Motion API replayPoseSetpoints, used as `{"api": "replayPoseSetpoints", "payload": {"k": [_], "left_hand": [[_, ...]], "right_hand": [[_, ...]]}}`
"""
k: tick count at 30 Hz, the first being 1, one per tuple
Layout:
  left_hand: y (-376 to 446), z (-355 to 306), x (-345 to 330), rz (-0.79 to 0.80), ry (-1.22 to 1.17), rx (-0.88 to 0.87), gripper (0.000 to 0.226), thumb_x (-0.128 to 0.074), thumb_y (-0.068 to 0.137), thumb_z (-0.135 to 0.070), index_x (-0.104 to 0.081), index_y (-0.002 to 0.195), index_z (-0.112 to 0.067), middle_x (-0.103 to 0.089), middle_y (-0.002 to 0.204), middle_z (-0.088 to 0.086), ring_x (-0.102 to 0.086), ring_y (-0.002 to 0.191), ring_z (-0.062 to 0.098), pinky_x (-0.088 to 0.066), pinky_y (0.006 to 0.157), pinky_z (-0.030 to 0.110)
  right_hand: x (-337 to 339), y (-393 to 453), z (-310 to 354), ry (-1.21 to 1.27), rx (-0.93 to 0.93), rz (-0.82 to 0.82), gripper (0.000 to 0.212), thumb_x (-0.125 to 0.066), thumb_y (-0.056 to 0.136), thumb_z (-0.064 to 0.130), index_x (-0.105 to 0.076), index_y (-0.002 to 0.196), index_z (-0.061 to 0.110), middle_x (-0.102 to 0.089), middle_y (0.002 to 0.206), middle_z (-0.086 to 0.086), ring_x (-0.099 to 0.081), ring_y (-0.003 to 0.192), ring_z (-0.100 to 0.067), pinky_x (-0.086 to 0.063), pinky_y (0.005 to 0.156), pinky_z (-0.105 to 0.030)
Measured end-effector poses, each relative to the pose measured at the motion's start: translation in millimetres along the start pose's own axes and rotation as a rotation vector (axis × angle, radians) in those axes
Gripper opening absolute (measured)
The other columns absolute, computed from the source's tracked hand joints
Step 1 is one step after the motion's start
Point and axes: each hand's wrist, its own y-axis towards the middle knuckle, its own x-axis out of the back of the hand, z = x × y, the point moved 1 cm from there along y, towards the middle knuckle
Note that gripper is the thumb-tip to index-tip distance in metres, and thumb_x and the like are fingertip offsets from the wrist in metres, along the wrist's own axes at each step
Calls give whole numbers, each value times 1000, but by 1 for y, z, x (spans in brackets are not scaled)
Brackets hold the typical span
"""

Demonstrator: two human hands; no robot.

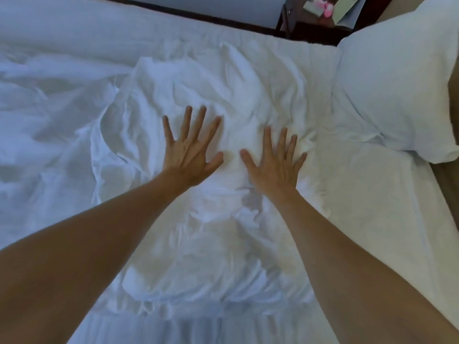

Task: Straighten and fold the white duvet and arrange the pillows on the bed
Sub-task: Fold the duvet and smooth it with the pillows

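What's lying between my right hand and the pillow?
In the head view, only rumpled duvet edge and bare sheet separate the right hand from the pillow.

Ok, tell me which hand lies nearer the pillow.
The right hand, pressed flat on the duvet. The pillow sits at the right edge; the left hand lies farther away.

Matt white cloth duvet point(223, 95), v. creased; smooth cloth pillow point(392, 90).
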Motion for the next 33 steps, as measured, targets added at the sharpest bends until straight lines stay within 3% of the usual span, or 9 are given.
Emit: {"api": "replayPoseSetpoints", "payload": {"k": [8, 13, 18, 20, 22, 24, 27, 30, 33], "left_hand": [[40, 31, -78, 254, 59, 91, 92, -10, 75, -87, 19, 151, -44, 26, 162, -1, 23, 148, 34, 5, 106, 75], [44, 31, -129, 356, 100, 101, 91, 0, 73, -87, 21, 150, -43, 28, 161, 0, 25, 147, 35, 8, 105, 75], [57, 34, -143, 441, 123, 91, 90, 1, 73, -87, 19, 150, -45, 25, 162, 0, 22, 148, 34, 9, 105, 75], [59, 31, -126, 377, 110, 74, 88, -12, 77, -84, 3, 154, -42, 7, 165, 3, 4, 150, 36, 4, 108, 75], [63, 27, -107, 172, 82, 3, 81, -37, 80, -73, -29, 149, -31, -26, 159, 9, -28, 142, 35, -15, 108, 71], [82, 24, -89, -80, 92, -113, 73, -52, 79, -64, -44, 139, -22, -42, 150, 11, -41, 135, 32, -27, 104, 69], [139, 31, -70, -110, 64, -91, 85, -39, 81, -75, -24, 154, -34, -19, 163, 2, -17, 149, 35, -11, 104, 77], [181, 54, -80, 161, -48, 133, 103, -31, 68, -94, 7, 152, -48, 15, 164, -9, 16, 149, 36, 5, 100, 81], [192, 77, -110, 391, -19, 215, 115, -22, 49, -106, 28, 140, -58, 33, 157, -16, 29, 146, 32, 6, 99, 82]], "right_hand": [[-44, 75, 9, -66, -21, 167, 117, -22, 60, 102, 20, 151, 42, 28, 161, -5, 22, 148, -36, 14, 108, -71], [-91, 93, -2, -97, -33, 257, 122, -21, 54, 104, 27, 148, 42, 40, 155, -5, 33, 144, -36, 16, 107, -71], [-105, 102, -1, -91, -35, 260, 120, -18, 57, 103, 19, 152, 40, 34, 158, -8, 29, 145, -36, 15, 107, -71], [-96, 97, 0, -55, 15, 103, 110, -21, 67, 96, 7, 155, 36, 17, 164, -9, 16, 150, -31, 8, 111, -70], [-82, 95, 0, 5, 94, -105, 98, -30, 79, 85, -7, 157, 31, 1, 166, -6, 3, 153, -25, 1, 117, -64], [-64, 111, 3, 17, 163, -238, 90, -34, 84, 78, -12, 157, 30, -4, 166, -6, -2, 153, -26, -2, 118, -62], [-38, 159, 9, 18, 122, -204, 89, -28, 82, 84, -6, 156, 39, -2, 166, -6, 0, 152, -31, 0, 115, -68], [-37, 196, 1, -40, 37, -7, 105, -25, 67, 97, 9, 152, 46, 12, 165, -6, 10, 150, -37, 5, 108, -74], [-53, 216, -3, -140, -11, 258, 127, -29, 47, 106, 26, 146, 48, 32, 159, -5, 23, 147, -39, 8, 105, -77]]}}
